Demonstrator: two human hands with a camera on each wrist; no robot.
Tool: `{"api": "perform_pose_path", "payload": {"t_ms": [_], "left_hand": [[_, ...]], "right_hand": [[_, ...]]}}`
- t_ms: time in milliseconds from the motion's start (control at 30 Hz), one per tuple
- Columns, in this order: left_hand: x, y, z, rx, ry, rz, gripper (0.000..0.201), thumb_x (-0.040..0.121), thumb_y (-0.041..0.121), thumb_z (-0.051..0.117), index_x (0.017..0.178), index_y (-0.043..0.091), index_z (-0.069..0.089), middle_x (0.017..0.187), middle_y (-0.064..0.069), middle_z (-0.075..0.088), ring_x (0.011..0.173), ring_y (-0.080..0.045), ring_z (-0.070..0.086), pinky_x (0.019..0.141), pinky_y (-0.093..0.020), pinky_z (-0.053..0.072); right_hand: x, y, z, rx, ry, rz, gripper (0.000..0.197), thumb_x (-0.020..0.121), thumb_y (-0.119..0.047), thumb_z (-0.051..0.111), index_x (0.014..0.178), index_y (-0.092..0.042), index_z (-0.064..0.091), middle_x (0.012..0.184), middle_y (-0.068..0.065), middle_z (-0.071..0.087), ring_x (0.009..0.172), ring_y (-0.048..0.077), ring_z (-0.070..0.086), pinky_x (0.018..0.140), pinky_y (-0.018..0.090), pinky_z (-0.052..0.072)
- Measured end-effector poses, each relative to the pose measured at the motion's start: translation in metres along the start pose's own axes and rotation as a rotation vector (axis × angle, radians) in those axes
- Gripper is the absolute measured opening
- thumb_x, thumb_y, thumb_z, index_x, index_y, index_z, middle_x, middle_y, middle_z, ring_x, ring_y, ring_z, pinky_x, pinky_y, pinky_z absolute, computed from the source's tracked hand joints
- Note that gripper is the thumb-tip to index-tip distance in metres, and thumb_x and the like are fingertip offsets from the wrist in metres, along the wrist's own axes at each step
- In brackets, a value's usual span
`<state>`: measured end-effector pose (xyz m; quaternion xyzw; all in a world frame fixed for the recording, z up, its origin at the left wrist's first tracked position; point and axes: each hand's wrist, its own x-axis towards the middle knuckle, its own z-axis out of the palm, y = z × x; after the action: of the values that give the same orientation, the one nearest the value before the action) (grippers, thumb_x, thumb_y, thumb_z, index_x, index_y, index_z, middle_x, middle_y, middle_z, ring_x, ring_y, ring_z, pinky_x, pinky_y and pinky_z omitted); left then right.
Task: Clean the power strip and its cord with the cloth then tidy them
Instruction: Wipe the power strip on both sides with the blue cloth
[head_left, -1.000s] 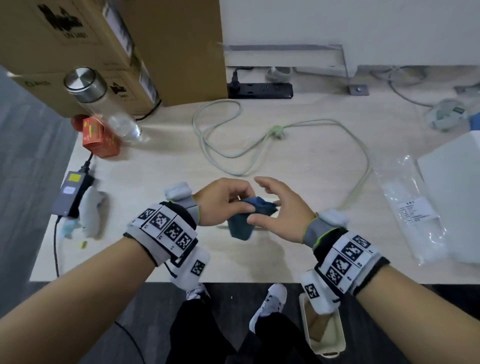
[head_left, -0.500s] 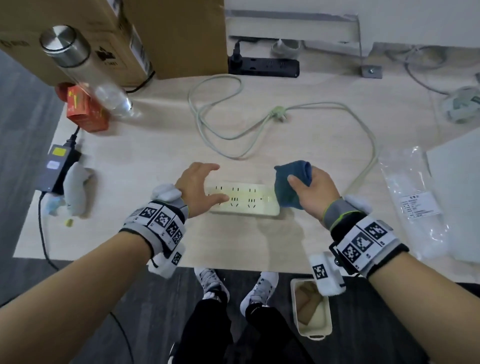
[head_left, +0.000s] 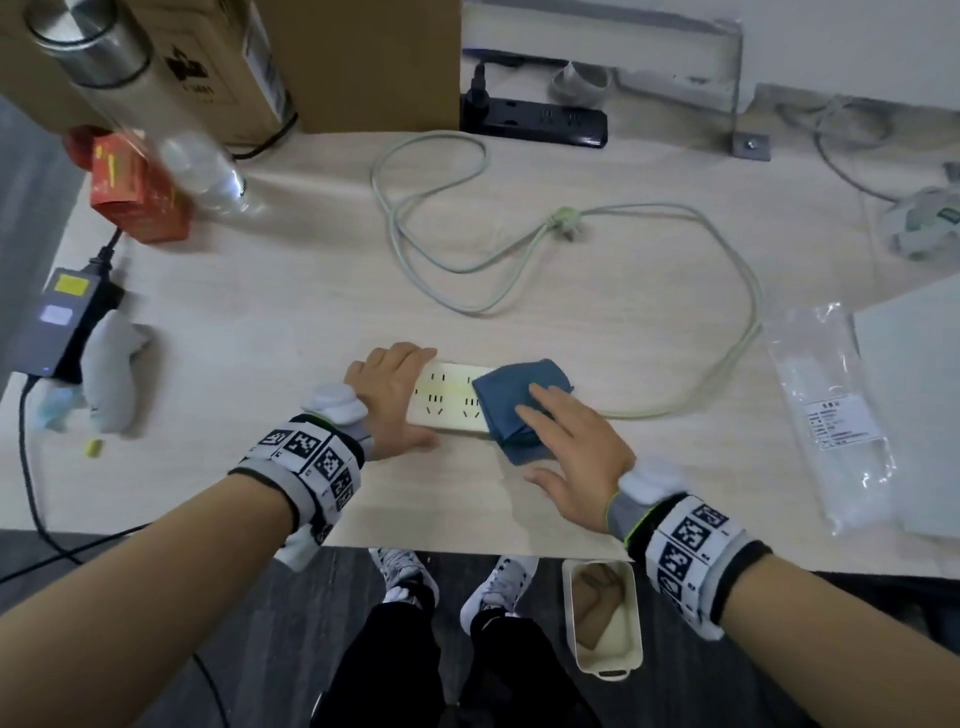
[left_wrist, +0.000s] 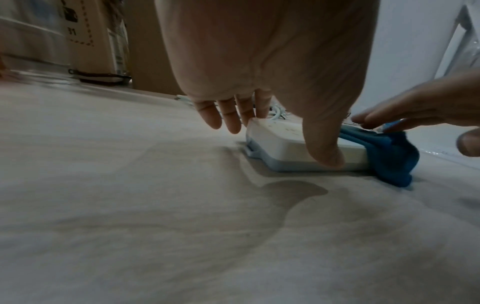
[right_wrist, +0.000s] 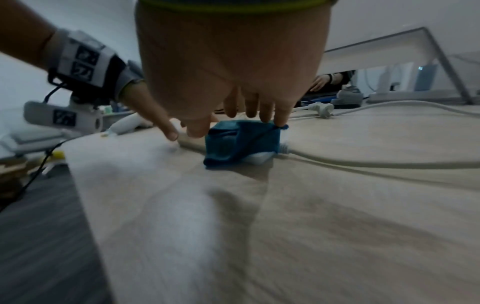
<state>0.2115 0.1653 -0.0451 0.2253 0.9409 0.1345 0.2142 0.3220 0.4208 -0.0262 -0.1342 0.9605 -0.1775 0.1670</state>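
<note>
A white power strip (head_left: 449, 400) lies flat near the table's front edge. My left hand (head_left: 400, 400) holds its left end, thumb on the near side and fingers over the far corner, as the left wrist view shows on the strip (left_wrist: 283, 144). A folded blue cloth (head_left: 511, 402) covers the strip's right end. My right hand (head_left: 545, 436) presses flat on the cloth (right_wrist: 233, 142) with straight fingers. The pale cord (head_left: 737, 322) leaves the right end and loops back across the table to its plug (head_left: 563, 221).
At the back are cardboard boxes (head_left: 363, 62) and a black power strip (head_left: 540, 122). A bottle (head_left: 156, 119), a red box (head_left: 135, 192) and a power adapter (head_left: 57, 322) lie left. A plastic bag (head_left: 826, 415) lies right. A beige bin (head_left: 602, 618) stands on the floor.
Both hands held the cloth above the table. The left hand then let go and took the strip's left end. The right hand has brought the cloth down onto the strip's right end.
</note>
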Motion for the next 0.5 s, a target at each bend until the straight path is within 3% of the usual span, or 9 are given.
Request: {"api": "perform_pose_path", "payload": {"t_ms": [100,233,300,400,500], "left_hand": [[0.003,-0.010,0.000,-0.024,-0.006,0.022,0.096,0.058,0.062,0.075,0.139,0.030,0.034,0.135,0.010,0.040,0.117,-0.016,0.037,0.093,-0.034,0.030],[0.007,-0.016,-0.001,-0.046,-0.024,0.038,0.089,0.059,0.064,0.072,0.135,0.036,0.037,0.131,0.016,0.043,0.112,-0.012,0.037,0.086,-0.030,0.027],[0.009,-0.016,-0.001,-0.072,-0.037,0.040,0.085,0.057,0.065,0.072,0.132,0.039,0.038,0.125,0.019,0.044,0.107,-0.010,0.037,0.083,-0.029,0.026],[0.008,-0.014,0.001,-0.108,-0.012,0.036,0.082,0.057,0.065,0.073,0.128,0.039,0.043,0.122,0.017,0.047,0.106,-0.014,0.041,0.083,-0.031,0.031],[0.009,-0.009,-0.002,-0.078,-0.020,-0.009,0.070,0.063,0.052,0.072,0.126,0.035,0.046,0.122,0.011,0.050,0.106,-0.019,0.045,0.087,-0.034,0.035]], "right_hand": [[0.000,0.004,0.005,-0.118,0.000,-0.072,0.076,0.082,-0.042,0.066,0.146,-0.013,0.035,0.155,0.014,0.025,0.143,0.034,0.023,0.113,0.048,0.025],[0.010,0.000,0.018,-0.201,-0.022,-0.070,0.070,0.089,-0.053,0.038,0.148,-0.019,0.025,0.157,0.012,0.022,0.145,0.032,0.012,0.117,0.048,0.016],[0.023,-0.010,0.027,-0.203,-0.002,-0.116,0.067,0.090,-0.051,0.035,0.148,-0.018,0.026,0.156,0.012,0.023,0.145,0.032,0.010,0.117,0.048,0.011],[0.051,-0.036,0.038,-0.171,0.037,-0.214,0.061,0.091,-0.048,0.036,0.144,-0.018,0.037,0.153,0.012,0.032,0.142,0.033,0.017,0.115,0.046,0.012],[0.076,-0.056,0.040,-0.217,0.028,-0.249,0.060,0.089,-0.046,0.033,0.139,-0.016,0.048,0.148,0.012,0.041,0.139,0.034,0.030,0.113,0.044,0.014]]}}
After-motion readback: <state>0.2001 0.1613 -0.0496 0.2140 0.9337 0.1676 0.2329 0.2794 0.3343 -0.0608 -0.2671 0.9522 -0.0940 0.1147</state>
